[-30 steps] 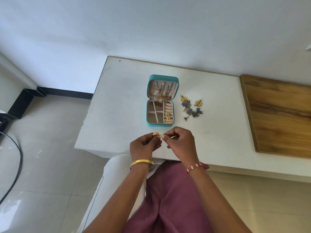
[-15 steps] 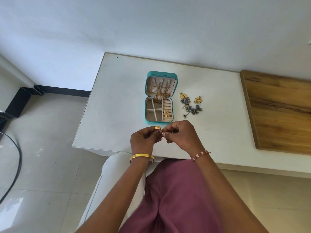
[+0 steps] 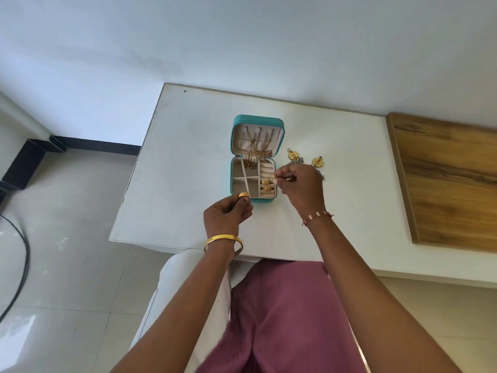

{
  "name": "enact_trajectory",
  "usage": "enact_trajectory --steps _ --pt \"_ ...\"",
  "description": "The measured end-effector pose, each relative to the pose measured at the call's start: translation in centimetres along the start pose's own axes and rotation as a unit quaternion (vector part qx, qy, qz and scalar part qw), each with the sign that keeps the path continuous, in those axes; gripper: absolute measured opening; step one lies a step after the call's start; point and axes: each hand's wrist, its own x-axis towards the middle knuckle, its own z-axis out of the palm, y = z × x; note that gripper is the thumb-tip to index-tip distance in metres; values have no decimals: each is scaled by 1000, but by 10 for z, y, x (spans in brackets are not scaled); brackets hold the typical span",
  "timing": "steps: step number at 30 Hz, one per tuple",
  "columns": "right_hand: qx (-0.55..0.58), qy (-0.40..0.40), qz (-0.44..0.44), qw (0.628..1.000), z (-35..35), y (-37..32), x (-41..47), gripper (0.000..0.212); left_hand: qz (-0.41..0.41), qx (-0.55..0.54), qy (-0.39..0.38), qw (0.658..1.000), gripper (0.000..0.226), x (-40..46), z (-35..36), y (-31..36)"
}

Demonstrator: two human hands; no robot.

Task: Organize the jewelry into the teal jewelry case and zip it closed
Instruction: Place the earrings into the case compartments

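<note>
The teal jewelry case [image 3: 233, 146] lies open on the white table [image 3: 172, 170], lid tilted back with gold chains [image 3: 254, 149] hanging in it. Two gold rings [image 3: 266, 185] sit in the ring rolls on the tray's right side. My left hand [image 3: 227, 215] pinches a gold ring [image 3: 243, 195] just in front of the case's near left corner. My right hand [image 3: 301, 187] pinches a small gold piece [image 3: 275, 176] over the ring rolls at the case's right edge. Gold and grey earrings [image 3: 317, 162] lie right of the case, partly hidden by my right hand.
A wooden board [image 3: 446, 179] lies on the table's right part. The table's left edge drops to a tiled floor with a black cable [image 3: 21, 267]. A white seat and my purple-clad lap are below the table's front edge.
My hands have separated. The right hand moved forward and right to the case's ring rolls with a small gold piece; the left hand moved up to the case's near corner holding the ring.
</note>
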Motion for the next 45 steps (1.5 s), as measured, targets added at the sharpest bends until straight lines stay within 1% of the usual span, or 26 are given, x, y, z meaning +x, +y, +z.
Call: enact_trajectory --steps 2,7,13,17,21,24,26,27,29,31,32,33,35,37,42,45 --pt "-57 14 -39 998 7 0 10 13 3 -1 -2 1000 22 7 3 2" --pt "-175 -8 -88 981 19 7 24 16 6 -2 -8 1000 22 20 6 4" --pt "-232 -21 -136 963 22 9 24 17 -7 -5 -3 1000 24 28 3 3" --pt "-258 -23 -140 956 22 11 22 17 -12 -8 -5 1000 24 29 3 1" --pt "-306 -40 -164 937 22 16 18 26 -18 -12 0 1000 23 29 4 2" --pt "-325 -48 -165 930 24 16 17 30 -21 -14 1 1000 23 29 4 3" --pt "-313 -43 -159 935 25 17 18 29 -21 -13 0 1000 23 28 4 4" --pt "-289 -33 -150 945 24 17 18 28 -20 -10 -1 1000 23 27 4 4" --pt "-205 14 -117 972 20 15 15 29 -15 -5 -6 1000 23 25 3 5" --pt "-100 61 -73 990 13 8 7 27 -11 6 -10 1000 22 21 4 5" --pt "-49 59 -53 996 11 4 1 25 -11 10 -11 1000 21 19 5 5" --pt "-4 41 -40 998 9 1 -6 22 -11 8 -15 1000 20 17 7 5" --pt "53 -16 -26 998 10 -4 -20 18 -12 -2 -27 1000 18 11 10 5" --pt "64 -49 -21 997 14 -5 -33 16 -10 8 -40 999 17 5 14 6" --pt "39 -6 -55 998 16 -9 -42 13 -2 38 -39 999 12 -1 15 9" --pt "-2 -16 -92 996 15 -11 -41 14 -1 58 -36 998 15 0 14 9"
